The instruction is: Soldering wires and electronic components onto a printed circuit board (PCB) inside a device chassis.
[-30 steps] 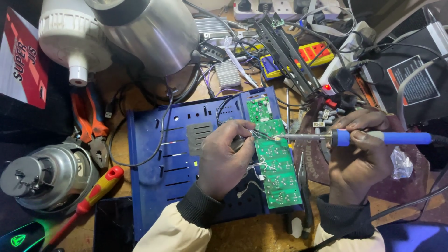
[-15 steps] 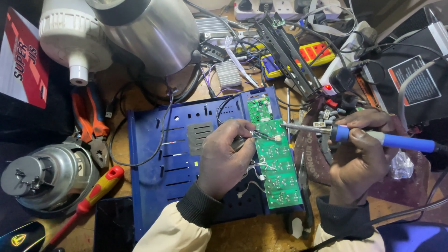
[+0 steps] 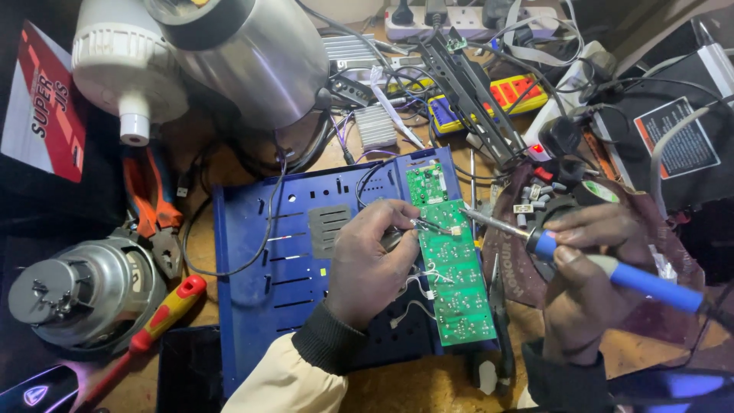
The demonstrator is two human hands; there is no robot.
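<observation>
A green circuit board [image 3: 453,269] lies along the right side of a blue plastic housing [image 3: 267,283]. My left hand [image 3: 367,260] rests on the housing and pinches a thin wire or probe [image 3: 433,226] whose end touches the board's upper part. My right hand [image 3: 585,279] grips a soldering iron with a blue handle [image 3: 634,277]. Its metal tip [image 3: 485,220] sits just off the board's right edge, close to a small white connector.
A silver appliance body [image 3: 245,53] and white cap [image 3: 122,61] stand at the back left. An electric motor [image 3: 73,294], orange pliers [image 3: 153,206] and a red screwdriver [image 3: 160,315] lie left. Power strip, cables, tape roll [image 3: 596,193] and loose parts crowd the back right.
My right hand has drawn the soldering iron back to the right and tilted it, so the tip moved off the board to its right edge. My left hand stays put.
</observation>
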